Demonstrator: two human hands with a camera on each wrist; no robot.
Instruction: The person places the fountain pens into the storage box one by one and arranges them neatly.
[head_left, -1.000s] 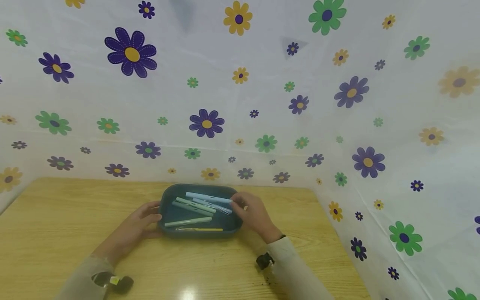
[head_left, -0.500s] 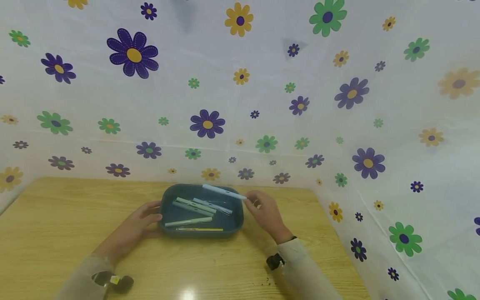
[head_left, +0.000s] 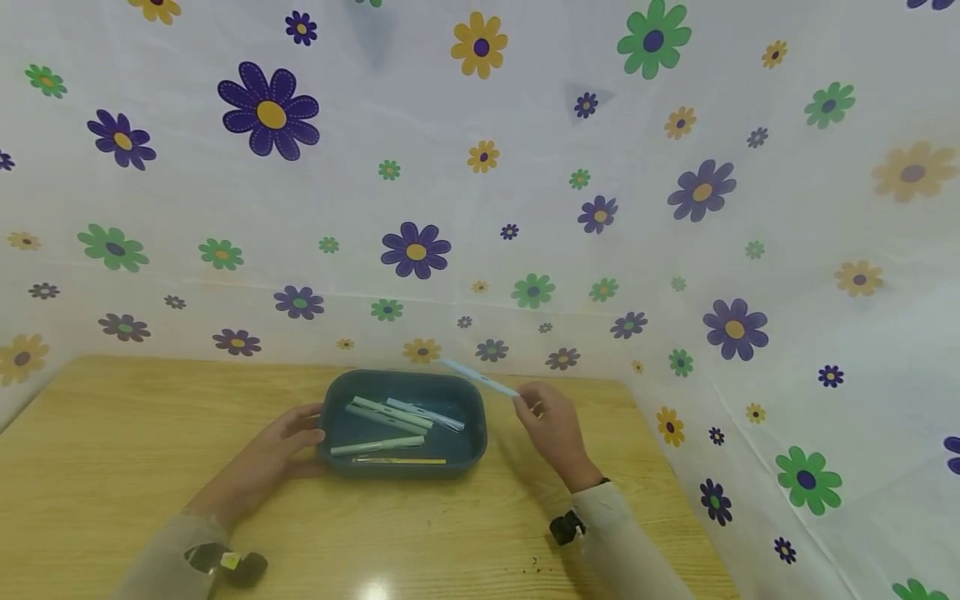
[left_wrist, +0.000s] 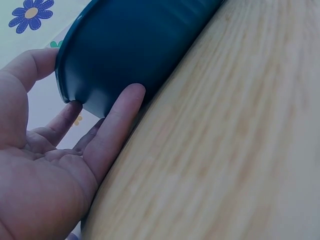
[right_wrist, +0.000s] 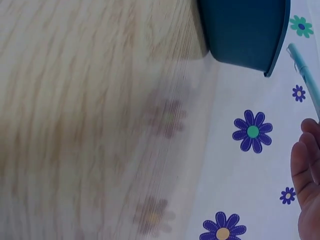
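A dark teal plastic bin (head_left: 405,472) sits on the wooden table. My left hand (head_left: 281,446) rests against its left end; in the left wrist view the fingertips (left_wrist: 132,95) touch its outer wall and rim. Beyond the bin's right end, my right hand (head_left: 555,429) pinches one end of a light blue pen (head_left: 480,377). The pen is raised and tilted, its far end pointing up and left; its clip shows in the right wrist view. Inside the bin lie another light blue pen (head_left: 425,414), several pale green pens (head_left: 377,446) and a thin yellow-and-clear pen (head_left: 401,460).
White cloth (head_left: 510,192) printed with flowers hangs behind the table (head_left: 420,542) and along its right side. Small dark specks (head_left: 535,570) lie on the tabletop near the right forearm.
My right hand has lifted the light blue pen out of the bin and moved right with it, past the bin's right end. The left hand stays at the bin's left end.
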